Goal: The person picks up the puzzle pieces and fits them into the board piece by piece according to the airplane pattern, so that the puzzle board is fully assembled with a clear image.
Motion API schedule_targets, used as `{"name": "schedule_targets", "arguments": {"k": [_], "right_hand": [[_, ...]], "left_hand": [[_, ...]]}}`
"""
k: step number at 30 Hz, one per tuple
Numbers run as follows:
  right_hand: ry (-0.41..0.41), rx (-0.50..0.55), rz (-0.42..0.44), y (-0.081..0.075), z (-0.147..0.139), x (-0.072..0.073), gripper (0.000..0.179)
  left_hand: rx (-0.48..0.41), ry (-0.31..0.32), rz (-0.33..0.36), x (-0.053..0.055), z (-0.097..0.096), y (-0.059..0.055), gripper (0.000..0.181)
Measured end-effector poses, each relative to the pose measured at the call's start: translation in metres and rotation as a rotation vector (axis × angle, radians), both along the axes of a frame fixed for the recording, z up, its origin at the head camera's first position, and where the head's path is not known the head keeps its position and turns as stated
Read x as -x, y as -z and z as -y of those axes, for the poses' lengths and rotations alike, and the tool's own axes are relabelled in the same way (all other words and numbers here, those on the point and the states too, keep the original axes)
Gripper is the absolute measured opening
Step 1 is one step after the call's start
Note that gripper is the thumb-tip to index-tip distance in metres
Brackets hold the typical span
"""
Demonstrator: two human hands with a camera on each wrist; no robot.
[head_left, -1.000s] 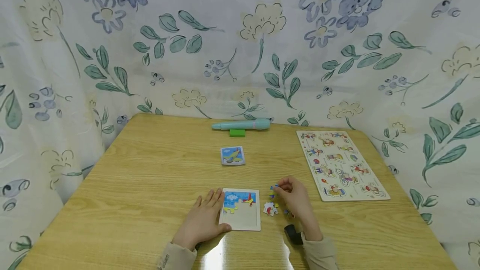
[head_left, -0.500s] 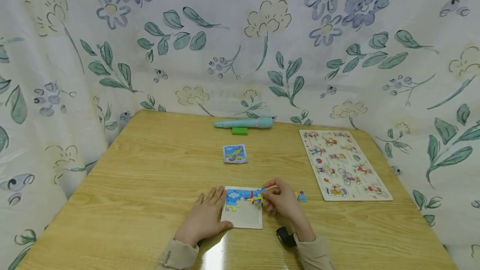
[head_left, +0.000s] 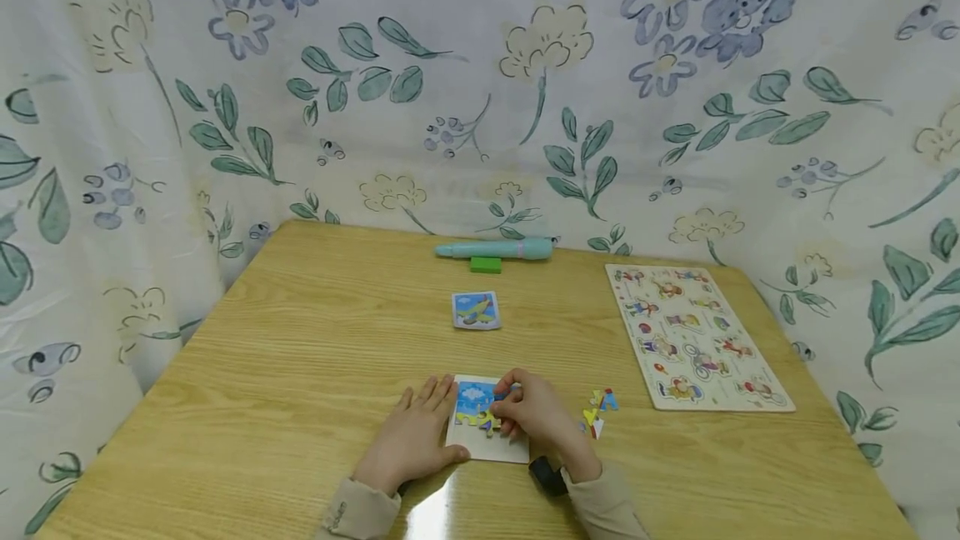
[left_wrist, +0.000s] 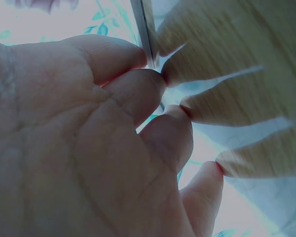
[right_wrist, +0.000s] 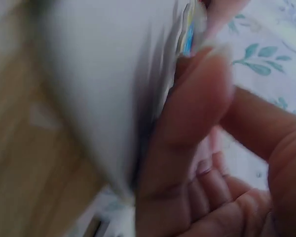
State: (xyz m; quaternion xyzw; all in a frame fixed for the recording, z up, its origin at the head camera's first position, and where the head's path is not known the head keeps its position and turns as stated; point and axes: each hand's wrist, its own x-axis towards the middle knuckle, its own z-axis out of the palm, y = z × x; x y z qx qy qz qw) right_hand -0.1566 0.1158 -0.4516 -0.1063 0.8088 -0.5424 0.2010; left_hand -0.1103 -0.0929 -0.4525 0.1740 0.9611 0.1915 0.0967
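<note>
A square jigsaw puzzle board (head_left: 491,450) with a pale frame lies near the front of the table, with joined blue-sky and yellow pieces in its upper left. Flat along its left edge, my left hand (head_left: 408,444) rests with straight fingers, the thumb at the lower left corner. Over the upper right of the board, my right hand (head_left: 542,417) pinches a puzzle piece (right_wrist: 188,37) between thumb and fingers. In the right wrist view its blue and yellow edge shows, but most of it is hidden. Several loose pieces (head_left: 592,417) lie right of the board.
A small airplane picture card (head_left: 476,310) lies beyond the board. Farther back are a light-blue pen-shaped object (head_left: 495,249) and a green block (head_left: 486,265). A large peg puzzle board (head_left: 697,336) lies at the right. A floral curtain (head_left: 480,107) hangs behind the table.
My right hand has moved left from the loose pieces, carrying a puzzle piece over the board. My left hand stays at the board's left edge. The head view has shifted slightly.
</note>
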Motion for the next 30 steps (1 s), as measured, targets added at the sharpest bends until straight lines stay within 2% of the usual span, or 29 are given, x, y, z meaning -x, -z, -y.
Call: {"name": "schedule_targets", "arguments": {"k": [8,16,21,25,27,30], "right_hand": [[0.026,-0.088,-0.041,-0.001,0.012,-0.002,0.014],[0.043,-0.280,-0.229,-0.001,0.015,-0.002,0.013],[0.018,-0.255,-0.255,0.003,0.011,0.000,0.012],[0.027,-0.195,-0.227,0.005,-0.002,0.002,0.013],[0.054,-0.156,-0.206,0.003,-0.011,0.003,0.014],[0.146,-0.112,-0.206,0.000,-0.026,0.002,0.013]], "left_hand": [[0.008,0.007,-0.013,-0.001,0.000,0.001,0.093],[0.004,0.004,-0.015,0.001,0.000,0.004,0.092],[-0.008,0.000,-0.013,0.000,-0.001,0.003,0.092],[-0.008,-0.004,-0.011,0.000,-0.001,0.003,0.092],[-0.007,-0.006,-0.009,0.000,-0.001,0.003,0.093],[-0.002,-0.008,-0.007,0.000,0.000,0.003,0.093]]}}
